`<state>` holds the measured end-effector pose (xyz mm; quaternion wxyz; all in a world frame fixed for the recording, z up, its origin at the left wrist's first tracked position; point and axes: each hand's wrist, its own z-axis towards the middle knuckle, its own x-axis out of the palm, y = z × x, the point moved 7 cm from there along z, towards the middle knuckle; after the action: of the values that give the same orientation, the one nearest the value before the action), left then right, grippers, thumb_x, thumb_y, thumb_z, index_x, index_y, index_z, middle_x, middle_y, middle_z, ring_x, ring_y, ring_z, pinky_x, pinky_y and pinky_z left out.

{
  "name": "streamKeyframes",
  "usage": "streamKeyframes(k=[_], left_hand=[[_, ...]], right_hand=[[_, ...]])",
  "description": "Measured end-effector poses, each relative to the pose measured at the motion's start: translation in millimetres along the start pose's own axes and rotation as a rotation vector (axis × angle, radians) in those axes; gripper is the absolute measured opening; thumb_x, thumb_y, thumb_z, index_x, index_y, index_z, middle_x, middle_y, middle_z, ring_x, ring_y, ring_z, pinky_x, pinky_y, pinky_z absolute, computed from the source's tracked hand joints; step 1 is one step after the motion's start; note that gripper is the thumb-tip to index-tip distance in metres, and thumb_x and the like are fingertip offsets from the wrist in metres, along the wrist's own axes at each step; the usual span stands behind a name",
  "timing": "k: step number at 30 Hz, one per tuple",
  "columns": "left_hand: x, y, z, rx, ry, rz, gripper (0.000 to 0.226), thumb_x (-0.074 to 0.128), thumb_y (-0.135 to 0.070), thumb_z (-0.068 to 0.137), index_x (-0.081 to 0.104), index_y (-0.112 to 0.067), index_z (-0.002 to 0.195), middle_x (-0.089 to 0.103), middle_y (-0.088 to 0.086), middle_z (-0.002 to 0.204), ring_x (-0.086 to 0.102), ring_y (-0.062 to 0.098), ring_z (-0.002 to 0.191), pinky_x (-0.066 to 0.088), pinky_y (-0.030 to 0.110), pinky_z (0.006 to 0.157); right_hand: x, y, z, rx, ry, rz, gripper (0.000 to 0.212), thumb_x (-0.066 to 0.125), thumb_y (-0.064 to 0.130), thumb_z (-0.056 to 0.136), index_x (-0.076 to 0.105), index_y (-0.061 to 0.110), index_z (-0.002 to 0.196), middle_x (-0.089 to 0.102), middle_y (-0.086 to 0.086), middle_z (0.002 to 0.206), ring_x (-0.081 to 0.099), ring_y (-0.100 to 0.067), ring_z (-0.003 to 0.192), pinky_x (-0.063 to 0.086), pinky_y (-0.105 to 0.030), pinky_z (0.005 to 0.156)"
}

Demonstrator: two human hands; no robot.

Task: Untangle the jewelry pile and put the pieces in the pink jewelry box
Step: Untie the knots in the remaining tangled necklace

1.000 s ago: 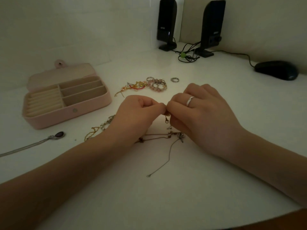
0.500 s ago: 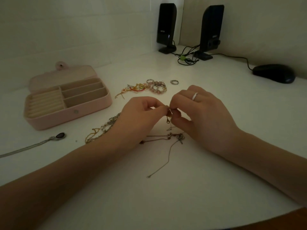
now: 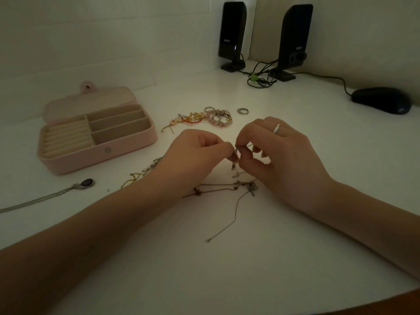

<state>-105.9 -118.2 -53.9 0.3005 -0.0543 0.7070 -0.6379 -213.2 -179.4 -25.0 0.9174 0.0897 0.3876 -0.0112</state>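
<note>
My left hand (image 3: 193, 158) and my right hand (image 3: 281, 155) meet above the table's middle, each pinching a small part of a tangled thin chain (image 3: 236, 194) whose clasp hangs between the fingertips. The rest of that chain lies below the hands, one end trailing toward me. The pink jewelry box (image 3: 100, 153) stands open at the left, its compartments bare. A pile of beaded bracelets and rings (image 3: 211, 118) lies behind the hands. A pale gold chain (image 3: 138, 176) sticks out from under my left wrist.
A silver necklace with a dark oval pendant (image 3: 86, 183) lies at the left front. A loose ring (image 3: 242, 110) sits behind my right hand. Two black speakers (image 3: 233, 35) with cables and a black mouse (image 3: 381, 102) stand at the back right.
My fingertips have parted a little, so the clasp now shows hanging between them. Both hands stay over the same spot.
</note>
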Motion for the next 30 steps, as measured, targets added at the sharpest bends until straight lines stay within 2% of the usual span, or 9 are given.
streamKeyframes(k=[2, 4, 6, 10, 13, 15, 20, 26, 30], left_hand=[[0.2, 4.0, 1.0, -0.052, 0.022, -0.049, 0.023, 0.060, -0.018, 0.086, 0.068, -0.016, 0.065, 0.024, -0.003, 0.042, 0.018, 0.011, 0.036, 0.017, 0.013, 0.037], [0.6, 6.2, 1.4, -0.081, 0.041, -0.095, 0.019, 0.059, -0.018, 0.086, 0.070, -0.015, 0.070, 0.023, -0.002, 0.045, 0.018, 0.012, 0.038, 0.018, 0.014, 0.038], [0.7, 5.7, 1.2, -0.091, 0.050, -0.153, 0.016, 0.059, -0.018, 0.088, 0.072, -0.011, 0.081, 0.022, -0.004, 0.046, 0.017, 0.010, 0.037, 0.018, 0.015, 0.037], [2.1, 6.1, 1.4, -0.125, 0.065, -0.205, 0.020, 0.060, -0.019, 0.088, 0.067, -0.004, 0.100, 0.022, -0.010, 0.041, 0.018, 0.006, 0.032, 0.018, 0.013, 0.034], [1.2, 4.6, 1.0, -0.112, 0.057, -0.215, 0.013, 0.061, -0.017, 0.087, 0.064, -0.006, 0.093, 0.024, -0.011, 0.041, 0.019, 0.005, 0.031, 0.018, 0.013, 0.034], [1.1, 4.0, 0.7, -0.100, 0.059, -0.204, 0.016, 0.063, -0.017, 0.086, 0.065, -0.003, 0.093, 0.024, -0.009, 0.041, 0.018, 0.006, 0.032, 0.018, 0.013, 0.034], [1.0, 4.6, -0.3, -0.097, 0.067, -0.199, 0.022, 0.066, -0.017, 0.083, 0.067, 0.001, 0.095, 0.024, -0.007, 0.042, 0.017, 0.007, 0.033, 0.018, 0.014, 0.035], [-1.2, 2.1, -0.3, -0.076, 0.025, -0.216, 0.004, 0.059, -0.010, 0.085, 0.060, -0.006, 0.083, 0.025, -0.009, 0.041, 0.018, 0.005, 0.032, 0.018, 0.013, 0.034], [-0.6, 3.6, -1.0, -0.085, -0.002, -0.214, 0.010, 0.058, -0.009, 0.087, 0.059, -0.007, 0.077, 0.025, -0.008, 0.042, 0.018, 0.006, 0.031, 0.018, 0.012, 0.034]], right_hand=[[-0.2, -0.2, 0.1, -0.003, -0.004, 0.009, 0.015, 0.049, 0.019, 0.083, 0.060, 0.009, 0.082, 0.058, 0.001, 0.079, 0.045, -0.012, 0.072, 0.042, -0.026, 0.058], [-1.0, -2.0, 0.3, 0.004, -0.013, 0.066, 0.011, 0.052, 0.015, 0.083, 0.061, 0.009, 0.083, 0.058, 0.003, 0.080, 0.043, -0.007, 0.072, 0.039, -0.016, 0.062], [-2.6, -5.5, 0.9, 0.028, -0.027, 0.130, 0.010, 0.053, 0.013, 0.083, 0.063, 0.010, 0.084, 0.055, 0.009, 0.080, 0.041, -0.003, 0.072, 0.038, -0.011, 0.063], [-5.0, -9.7, 1.3, 0.072, -0.054, 0.176, 0.010, 0.054, 0.014, 0.084, 0.064, 0.013, 0.087, 0.056, 0.010, 0.082, 0.046, -0.005, 0.070, 0.043, -0.022, 0.060], [-5.7, -9.6, 2.2, 0.074, -0.060, 0.201, 0.008, 0.059, 0.007, 0.084, 0.065, 0.011, 0.086, 0.058, 0.009, 0.084, 0.048, -0.007, 0.068, 0.043, -0.021, 0.060], [-5.7, -8.9, 2.8, 0.069, -0.053, 0.204, 0.009, 0.060, 0.003, 0.084, 0.065, 0.011, 0.086, 0.057, 0.009, 0.086, 0.049, -0.007, 0.068, 0.042, -0.017, 0.060], [-4.8, -7.6, 3.2, 0.048, -0.027, 0.224, 0.009, 0.057, 0.007, 0.084, 0.065, 0.010, 0.086, 0.057, 0.008, 0.088, 0.049, -0.002, 0.070, 0.042, -0.021, 0.057], [-2.3, -5.4, 2.3, 0.033, -0.017, 0.225, 0.008, 0.053, 0.011, 0.083, 0.061, 0.011, 0.084, 0.054, 0.008, 0.088, 0.047, 0.001, 0.069, 0.044, -0.027, 0.055], [-1.9, -3.6, 2.2, 0.018, -0.022, 0.195, 0.006, 0.054, 0.008, 0.082, 0.060, 0.010, 0.083, 0.055, 0.005, 0.087, 0.047, -0.006, 0.067, 0.043, -0.023, 0.057]])
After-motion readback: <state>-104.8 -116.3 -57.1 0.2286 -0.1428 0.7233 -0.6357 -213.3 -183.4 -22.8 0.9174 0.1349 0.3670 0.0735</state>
